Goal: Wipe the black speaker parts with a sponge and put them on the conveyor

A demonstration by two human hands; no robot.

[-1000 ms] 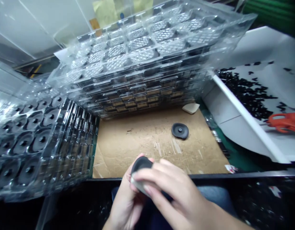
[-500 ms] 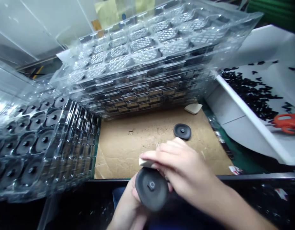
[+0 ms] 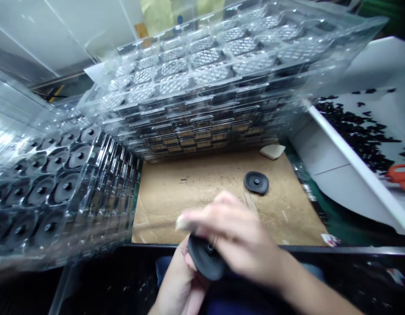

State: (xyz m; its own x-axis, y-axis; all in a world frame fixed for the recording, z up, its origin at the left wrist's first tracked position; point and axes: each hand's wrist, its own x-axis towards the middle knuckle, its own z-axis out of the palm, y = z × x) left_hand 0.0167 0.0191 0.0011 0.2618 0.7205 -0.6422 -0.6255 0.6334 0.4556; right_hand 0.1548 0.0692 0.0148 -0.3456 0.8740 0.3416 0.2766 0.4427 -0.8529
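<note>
I'm holding the light-looking, rubbery black disc by its rim, left hand clamped, right hand pinching a pale pad.

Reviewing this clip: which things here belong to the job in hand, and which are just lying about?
In the job: left hand gripping a black disc; right hand holding a pale pad over it.

Lying about: second black disc and pale wedge on the cardboard; stacked clear plastic trays; loose black pieces; orange-handled scissors.
</note>
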